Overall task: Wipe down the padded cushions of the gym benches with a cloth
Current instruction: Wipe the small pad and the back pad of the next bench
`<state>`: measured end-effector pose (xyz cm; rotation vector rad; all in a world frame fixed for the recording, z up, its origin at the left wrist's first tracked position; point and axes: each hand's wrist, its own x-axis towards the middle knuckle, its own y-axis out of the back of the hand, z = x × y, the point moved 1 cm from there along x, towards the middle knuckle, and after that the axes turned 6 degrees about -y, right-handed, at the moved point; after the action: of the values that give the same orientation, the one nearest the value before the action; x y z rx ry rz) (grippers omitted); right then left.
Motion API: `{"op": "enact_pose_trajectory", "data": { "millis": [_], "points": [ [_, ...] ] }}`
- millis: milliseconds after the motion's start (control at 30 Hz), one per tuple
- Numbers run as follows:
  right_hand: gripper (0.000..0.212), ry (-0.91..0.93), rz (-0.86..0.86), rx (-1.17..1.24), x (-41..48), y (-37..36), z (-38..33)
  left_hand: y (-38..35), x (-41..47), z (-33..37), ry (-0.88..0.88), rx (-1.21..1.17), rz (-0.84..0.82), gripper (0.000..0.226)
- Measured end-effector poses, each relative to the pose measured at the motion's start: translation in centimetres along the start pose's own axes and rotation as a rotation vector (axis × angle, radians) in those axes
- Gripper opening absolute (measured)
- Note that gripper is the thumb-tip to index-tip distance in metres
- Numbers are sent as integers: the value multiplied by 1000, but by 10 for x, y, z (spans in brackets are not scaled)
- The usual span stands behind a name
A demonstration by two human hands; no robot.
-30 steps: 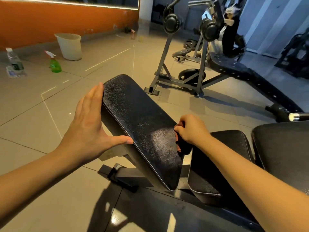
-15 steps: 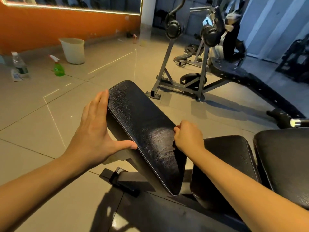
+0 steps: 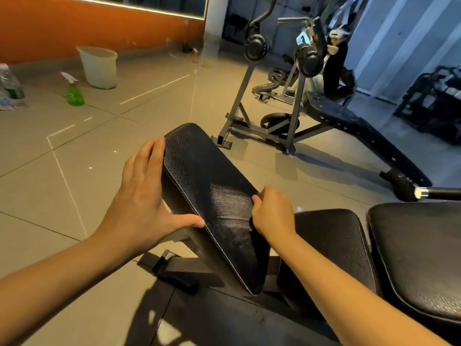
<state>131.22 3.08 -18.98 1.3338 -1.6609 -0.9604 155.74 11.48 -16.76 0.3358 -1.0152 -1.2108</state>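
Your left hand (image 3: 147,201) is released and flat, fingers straight and together against the left side of the tilted cushion (image 3: 197,171), thumb splayed out to touch its stitched seam. Across the pad, your right hand (image 3: 273,213) is clenched, knuckles up, hard against the cushion's right edge. I cannot tell what it has inside; the cloth is hidden from here. Both forearms reach in from the bottom of the view.

Around you is a tiled floor (image 3: 50,183), with thin bright lines of light reflected across it. Far left stands a water bottle (image 3: 10,86), then a green spray bottle (image 3: 74,93), then a pale bucket (image 3: 98,67) near the orange wall (image 3: 74,28). Past the cushion there's a grey steel rack (image 3: 295,116) with round black pads up top. On the right, a seat cushion (image 3: 331,240) sits just beside your right wrist, and another pad (image 3: 419,258) lies next to that.

The tilted cushion is black, pebbled like leather, long with rounded corners and pale stitching along the rim. A dull, streaky patch (image 3: 224,203) shows between your two hands. The floor tiles are smooth and glossy.
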Motion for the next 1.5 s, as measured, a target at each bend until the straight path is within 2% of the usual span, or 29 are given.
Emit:
{"op": "enact_pose_trajectory", "data": {
  "millis": [100, 167, 200, 267, 333, 400, 433, 467, 567, 633, 700, 800, 867, 933, 1033, 1100, 1200, 1267, 1333, 1400, 1500],
  "points": [
    [17, 264, 36, 281, -20, 9, -68, 0, 1, 3, 6, 12, -1, 151],
    [17, 346, 61, 288, -19, 6, -78, 0, 2, 4, 7, 12, -3, 150],
    [17, 305, 77, 278, -11, 3, -66, -1, 2, 4, 9, 10, -11, 150],
    [18, 109, 80, 182, 12, -2, -23, -1, 1, 3, 7, 10, -16, 150],
    [15, -72, 40, -82, 19, -4, 17, -2, 1, 1, -8, 17, -8, 150],
    [13, -113, -20, -297, 9, -6, 29, -2, 0, -2, -15, 16, -9, 149],
    [13, -85, -31, -329, 3, -2, 24, -2, 2, -1, -11, 9, 4, 149],
    [15, -34, -34, -265, -5, -1, 11, -2, 2, -1, -10, 13, 7, 149],
    [22, 175, -35, 125, -14, 10, -41, -2, 1, 0, -5, 8, 12, 150],
    [21, 285, -1, 186, -6, 11, -62, -1, 2, 2, -6, 16, 10, 150],
    [22, 219, 60, 138, 14, 3, -46, -1, 2, 3, -1, 18, -7, 149],
    [25, -106, 75, -27, 32, -8, 13, -1, 0, 3, 0, 15, -11, 149],
    [25, -210, 65, -99, 27, -10, 29, -2, 0, 2, -1, 12, -14, 149],
    [24, -115, 81, -21, 20, -10, 4, -2, 0, 1, 15, 9, -4, 150],
    [23, 149, 82, 227, 13, -4, -59, -1, 2, 3, 16, 14, -8, 151],
    [22, 216, 103, 303, 14, -4, -74, 0, 3, 4, 19, 21, -18, 152],
    [25, 56, 123, 149, 37, -11, -25, -1, 2, 6, 23, 17, -35, 151],
    [24, -91, 62, -95, 43, -13, 18, -1, 0, 5, 26, 12, -32, 151],
    [21, -178, 2, -187, 31, -11, 35, -1, 0, 4, 23, 11, -30, 151],
    [22, -147, -53, -119, 11, -7, 18, -2, 1, 4, 18, 15, -26, 151],
    [22, 58, -70, 157, -2, 1, -45, -2, 2, 3, 16, 26, -25, 152]
  ]
}}
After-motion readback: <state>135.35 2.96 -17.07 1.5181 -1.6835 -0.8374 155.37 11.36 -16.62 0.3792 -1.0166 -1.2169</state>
